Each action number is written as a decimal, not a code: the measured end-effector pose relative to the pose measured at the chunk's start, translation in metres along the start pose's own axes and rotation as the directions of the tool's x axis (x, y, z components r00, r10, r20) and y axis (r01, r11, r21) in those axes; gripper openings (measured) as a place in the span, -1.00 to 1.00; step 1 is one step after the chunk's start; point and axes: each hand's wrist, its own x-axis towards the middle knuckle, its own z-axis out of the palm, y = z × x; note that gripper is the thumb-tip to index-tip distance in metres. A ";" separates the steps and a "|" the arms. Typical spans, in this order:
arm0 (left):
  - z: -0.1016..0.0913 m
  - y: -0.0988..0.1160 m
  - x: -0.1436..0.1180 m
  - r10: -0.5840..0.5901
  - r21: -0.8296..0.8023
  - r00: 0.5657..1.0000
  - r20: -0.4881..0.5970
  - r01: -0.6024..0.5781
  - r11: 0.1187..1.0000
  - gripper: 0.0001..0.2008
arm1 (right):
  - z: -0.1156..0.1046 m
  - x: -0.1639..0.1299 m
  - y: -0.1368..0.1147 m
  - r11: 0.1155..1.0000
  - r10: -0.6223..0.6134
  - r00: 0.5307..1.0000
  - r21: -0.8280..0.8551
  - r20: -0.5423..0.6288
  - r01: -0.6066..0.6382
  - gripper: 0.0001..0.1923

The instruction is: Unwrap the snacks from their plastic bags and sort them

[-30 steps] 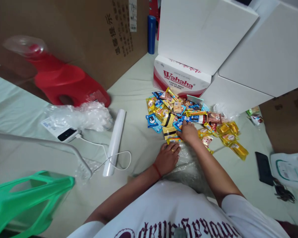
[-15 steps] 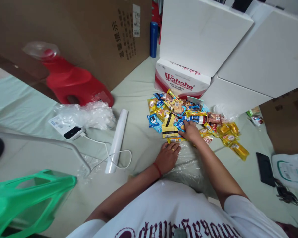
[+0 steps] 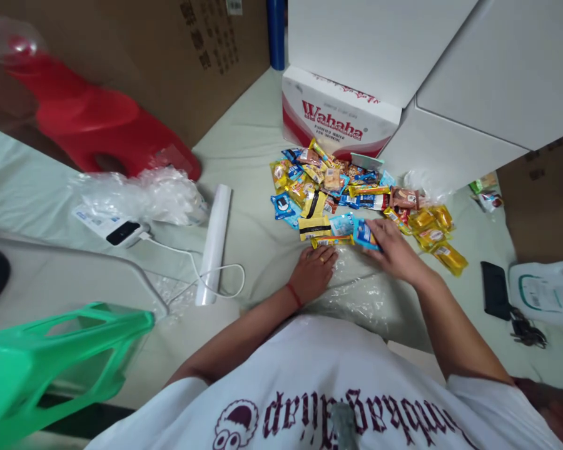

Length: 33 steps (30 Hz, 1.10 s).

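A pile of small snack packets [image 3: 342, 187], yellow, blue and brown, lies on the pale green sheet in front of me. My right hand [image 3: 393, 250] has its fingers closed on a blue snack packet [image 3: 365, 234] at the pile's near edge. My left hand [image 3: 313, 274] rests flat, fingers spread, on a clear plastic bag [image 3: 356, 294] spread just before my chest. A yellow packet with a black stripe [image 3: 313, 226] lies just beyond my left fingertips.
A red-and-white Wahaha carton [image 3: 338, 119] and white boxes [image 3: 473, 81] stand behind the pile. Left are a white roll [image 3: 214, 240], a charging phone [image 3: 119, 232] with cable, crumpled plastic [image 3: 141, 194], a red stool [image 3: 98, 125] and a green stool [image 3: 51, 356]. A black phone [image 3: 494, 290] lies right.
My right hand has drawn back from the pile toward me with a blue packet in its fingers. My left hand has stayed on the plastic bag. The view has tilted down slightly.
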 end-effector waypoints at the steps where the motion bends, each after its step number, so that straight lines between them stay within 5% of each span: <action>1: 0.000 -0.002 0.001 0.001 0.002 1.000 0.003 -0.001 1.000 -0.57 | 0.001 -0.015 -0.008 0.998 -0.053 0.998 0.041 0.015 0.053 -0.24; 5: 0.000 -0.011 0.009 0.015 0.015 1.000 0.009 -0.015 1.000 -0.54 | 0.032 -0.047 -0.038 0.993 -0.100 0.986 0.072 0.137 0.091 -0.26; 12: -0.002 -0.032 0.019 -0.020 -0.069 0.999 0.026 0.022 0.997 -0.40 | 0.075 -0.042 -0.043 0.998 0.049 0.978 -0.038 0.205 -0.042 -0.29; 20: -0.006 -0.039 0.017 -0.008 -0.168 0.999 -0.038 0.001 0.986 -0.50 | 0.072 -0.052 -0.049 0.992 0.098 0.988 0.069 0.121 -0.106 -0.16; 23: -0.020 -0.038 0.009 0.051 -0.190 0.996 -0.071 -0.064 0.980 -0.57 | 0.053 -0.086 -0.050 0.973 0.071 0.997 0.217 0.041 -0.078 -0.28; 27: -0.048 -0.037 -0.015 0.140 -0.192 0.989 -0.055 -0.148 0.970 -0.59 | 0.042 -0.142 -0.054 0.934 -0.026 0.996 0.356 0.089 -0.007 -0.38; 29: -0.061 -0.038 -0.029 0.255 -0.251 0.967 0.024 -0.242 0.937 -0.53 | 0.051 -0.162 -0.055 0.930 -0.036 0.995 0.368 0.097 -0.002 -0.41; 33: -0.078 -0.047 -0.052 0.466 -0.402 0.855 0.225 -0.354 0.844 -0.23 | 0.073 -0.173 -0.050 0.915 -0.002 0.999 0.404 0.032 -0.011 -0.65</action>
